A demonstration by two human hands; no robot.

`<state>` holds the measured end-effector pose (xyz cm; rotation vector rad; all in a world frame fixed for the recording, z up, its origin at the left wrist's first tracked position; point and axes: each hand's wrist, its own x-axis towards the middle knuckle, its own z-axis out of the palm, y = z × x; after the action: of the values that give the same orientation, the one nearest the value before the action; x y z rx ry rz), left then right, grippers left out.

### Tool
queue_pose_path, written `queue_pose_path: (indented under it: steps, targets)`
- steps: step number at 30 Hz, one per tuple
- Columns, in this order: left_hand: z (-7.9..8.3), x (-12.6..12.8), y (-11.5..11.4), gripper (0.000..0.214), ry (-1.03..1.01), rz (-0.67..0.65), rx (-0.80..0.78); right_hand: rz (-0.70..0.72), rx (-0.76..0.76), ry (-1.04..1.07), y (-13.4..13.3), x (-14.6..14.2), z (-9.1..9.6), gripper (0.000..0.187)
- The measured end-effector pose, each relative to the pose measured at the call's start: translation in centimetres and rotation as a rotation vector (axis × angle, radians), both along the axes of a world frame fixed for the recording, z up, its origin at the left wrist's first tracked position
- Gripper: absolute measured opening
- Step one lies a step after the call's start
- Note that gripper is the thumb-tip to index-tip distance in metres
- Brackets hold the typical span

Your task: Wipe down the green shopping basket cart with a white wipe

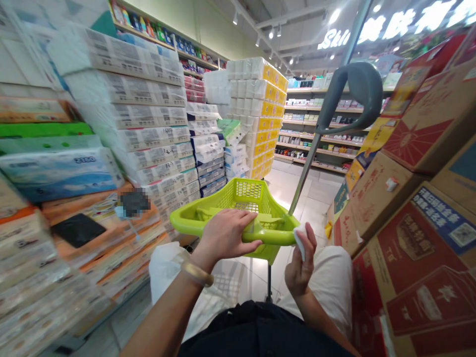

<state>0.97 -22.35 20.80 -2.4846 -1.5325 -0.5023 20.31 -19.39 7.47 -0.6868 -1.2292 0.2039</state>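
Observation:
A lime-green shopping basket [193,221] with perforated walls stands in front of my knees, and a metal pull rod [305,174] with a grey loop handle [327,106] rises from its right side. My left hand [227,233] is closed over the middle of the basket's near rim, thumb below and fingers on top. At the rim's right corner, my right hand [303,260] holds a folded white wipe [299,241] between thumb and fingers, the wipe touching the green plastic. Inside, the part of the basket that shows holds nothing I can make out.
Tall stacks of wrapped tissue packs [156,94] rise on the left. Cardboard cartons [412,238] are piled close on the right. A black flat object [78,230] lies on orange packs at left. Stocked shelves [316,121] stand beyond the tiled floor [297,198].

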Motion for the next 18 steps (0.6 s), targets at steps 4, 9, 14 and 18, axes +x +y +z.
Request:
queue_pose_path:
  steps: [4, 9, 14, 18]
  targets:
    - [0.1, 0.1, 0.0, 0.059, -0.005, 0.004, 0.005, 0.066, -0.140, 0.126, 0.3, 0.3, 1.0, 0.036]
    - [0.0, -0.1, -0.1, 0.059, 0.005, 0.005, 0.000, -0.033, 0.101, -0.187, -1.0, 0.0, 1.0, 0.031]
    - [0.1, 0.0, -0.1, 0.059, 0.009, 0.007, -0.007, 0.004, 0.016, -0.080, 1.0, 1.3, 1.5, 0.027]
    - [0.1, 0.2, -0.1, 0.058, 0.001, 0.009, -0.004, 0.032, -0.121, -0.025, 0.9, 1.6, 2.9, 0.030]
